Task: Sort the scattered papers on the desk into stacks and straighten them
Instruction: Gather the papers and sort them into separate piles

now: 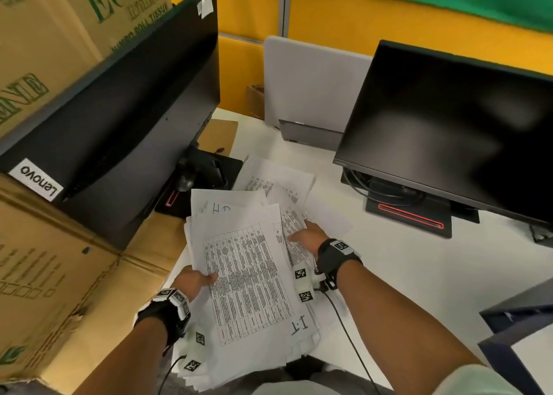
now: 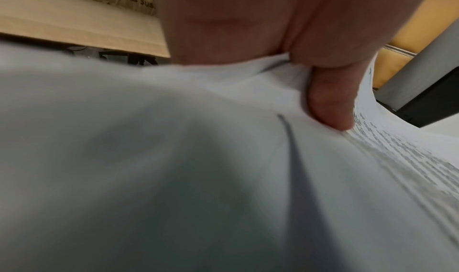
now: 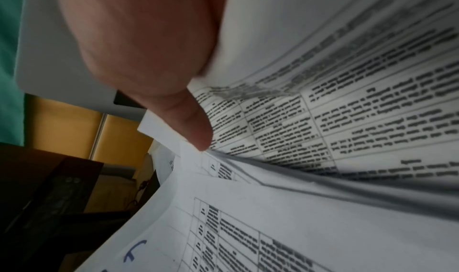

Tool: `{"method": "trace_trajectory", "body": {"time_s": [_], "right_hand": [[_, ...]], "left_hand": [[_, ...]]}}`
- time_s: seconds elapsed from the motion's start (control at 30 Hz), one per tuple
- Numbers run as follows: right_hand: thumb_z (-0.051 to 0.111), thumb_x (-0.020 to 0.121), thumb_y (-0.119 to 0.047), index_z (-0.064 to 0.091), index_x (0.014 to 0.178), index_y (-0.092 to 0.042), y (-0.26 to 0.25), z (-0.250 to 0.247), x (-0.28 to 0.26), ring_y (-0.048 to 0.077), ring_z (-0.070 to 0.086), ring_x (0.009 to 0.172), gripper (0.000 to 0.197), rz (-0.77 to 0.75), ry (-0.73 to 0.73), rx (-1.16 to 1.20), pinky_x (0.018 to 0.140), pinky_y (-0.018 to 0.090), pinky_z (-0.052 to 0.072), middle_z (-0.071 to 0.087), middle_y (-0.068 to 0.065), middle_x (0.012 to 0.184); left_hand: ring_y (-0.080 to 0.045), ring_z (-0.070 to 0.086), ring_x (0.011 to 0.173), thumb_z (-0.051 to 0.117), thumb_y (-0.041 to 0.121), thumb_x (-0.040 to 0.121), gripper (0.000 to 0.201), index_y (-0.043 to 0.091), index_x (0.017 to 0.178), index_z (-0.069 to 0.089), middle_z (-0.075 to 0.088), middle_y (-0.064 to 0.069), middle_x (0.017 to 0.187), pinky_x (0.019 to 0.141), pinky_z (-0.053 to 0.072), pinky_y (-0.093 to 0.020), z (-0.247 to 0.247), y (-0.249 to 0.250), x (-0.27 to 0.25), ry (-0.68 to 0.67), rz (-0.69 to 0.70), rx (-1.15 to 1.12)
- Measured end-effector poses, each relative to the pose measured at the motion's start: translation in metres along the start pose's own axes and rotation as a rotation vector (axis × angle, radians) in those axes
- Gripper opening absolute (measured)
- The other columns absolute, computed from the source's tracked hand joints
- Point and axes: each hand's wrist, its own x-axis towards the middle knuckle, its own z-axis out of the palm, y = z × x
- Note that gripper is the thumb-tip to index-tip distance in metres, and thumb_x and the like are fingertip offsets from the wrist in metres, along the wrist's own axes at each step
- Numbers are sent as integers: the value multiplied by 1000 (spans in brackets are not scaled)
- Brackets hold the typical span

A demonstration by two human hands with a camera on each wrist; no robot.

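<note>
A thick, uneven pile of printed papers [image 1: 248, 278] with tables of text lies at the desk's near edge. My left hand [image 1: 196, 279] grips its left side, thumb on the top sheet; in the left wrist view the thumb [image 2: 330, 107] presses into the white sheets [image 2: 223, 158]. My right hand [image 1: 308, 236] holds the pile's right side, its fingers hidden under the sheets. The right wrist view shows the thumb [image 3: 188, 123] pinching printed sheets [image 3: 347, 119] that bend upward. More loose papers [image 1: 278, 179] lie spread behind the pile.
A black monitor [image 1: 125, 116] stands at left with its base [image 1: 206, 173] touching the papers. A second monitor [image 1: 454, 131] stands at right on the white desk [image 1: 404, 275]. Cardboard boxes [image 1: 51, 275] crowd the left. A grey divider [image 1: 311, 86] is behind.
</note>
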Motion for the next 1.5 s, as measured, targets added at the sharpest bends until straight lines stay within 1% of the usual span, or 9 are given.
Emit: {"method": "trace_trajectory", "body": {"time_s": [0.17,0.3,0.47,0.63,0.93,1.1,1.27,1.4,1.5], "right_hand": [[64,80,1,42,140,-22,2,4,8,22,47,126,68,-35,-34,64,105,36,38,52,-4,133],[64,82,-5,45,140,-5,6,-7,11,29,55,120,62,45,-14,91,102,37,44,58,8,131],[52,90,-8,42,139,-1,25,-55,10,36,52,123,51,91,366,59,101,33,42,53,19,135],[61,80,-16,33,138,-2,49,-74,10,36,60,111,66,266,621,49,94,41,49,57,19,127],[58,84,-15,61,115,-1,38,-53,23,34,61,107,34,68,484,-99,95,40,52,64,16,120],[56,89,-7,29,146,-6,35,-44,22,31,53,120,63,-8,410,140,102,34,43,51,9,133],[65,85,-9,28,149,-8,40,-46,30,33,53,121,74,66,407,352,101,40,46,48,15,142],[66,85,-13,52,130,2,33,-46,30,26,60,87,50,102,358,283,67,27,49,62,13,116],[69,83,-14,59,122,4,24,-44,33,28,61,93,44,150,299,295,80,35,53,65,14,114]], "left_hand": [[-41,55,115,71,35,82,63,-6,127,53,56,-23,127,104,41,-48,1,-5,9,-5,-11,-59],[-40,57,112,74,41,76,68,-2,125,55,59,-19,123,103,43,-50,0,-14,17,-30,-35,-117],[-37,65,97,82,57,44,93,4,117,59,68,-14,109,94,51,-50,4,-38,44,8,-55,-241],[-37,64,96,82,38,68,68,-1,119,57,67,-17,110,91,51,-45,1,-25,28,15,-44,-234],[-40,61,103,78,45,70,67,2,118,60,63,-19,114,98,47,-51,5,-28,33,22,-16,-181],[-40,61,104,78,50,67,75,3,121,60,63,-18,117,98,47,-51,7,-34,42,11,-6,-171],[-38,61,103,79,46,68,74,1,122,58,63,-17,118,98,48,-51,9,-36,45,38,-13,-191],[-38,61,105,80,53,62,85,1,124,56,64,-16,118,98,48,-50,13,-43,57,46,-34,-192],[-36,63,100,82,54,57,88,0,121,57,67,-16,114,95,49,-50,13,-43,59,52,-30,-202]]}}
